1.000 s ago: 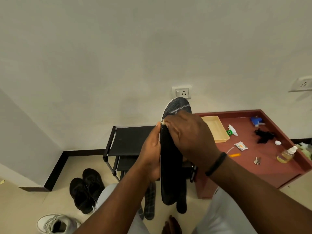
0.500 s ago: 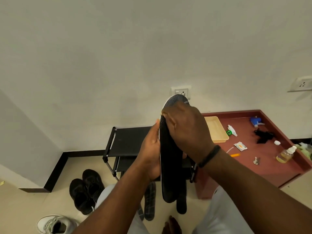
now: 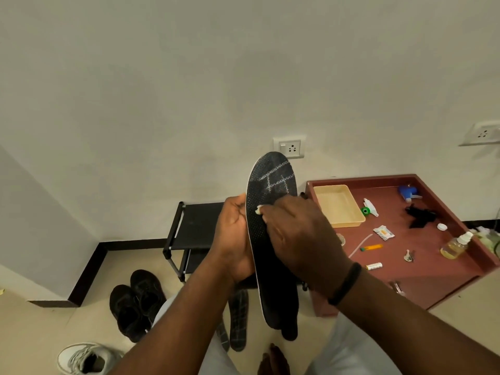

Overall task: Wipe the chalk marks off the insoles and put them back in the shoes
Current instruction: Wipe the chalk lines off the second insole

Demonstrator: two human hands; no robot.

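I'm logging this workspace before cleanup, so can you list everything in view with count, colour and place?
insole: two, black, chalk-marked, held upright
cloth: one, white, on insole
floor insoles: two, dark checked, floor
black shoes: two, floor left
white shoe: one, bottom left
rack: one, black, at wall
table: one, red-brown, right
tray: one, yellow, on table
bottle: one, amber, table right
sockets: two, white, wall
left hand: grip on insole
right hand: grip on cloth
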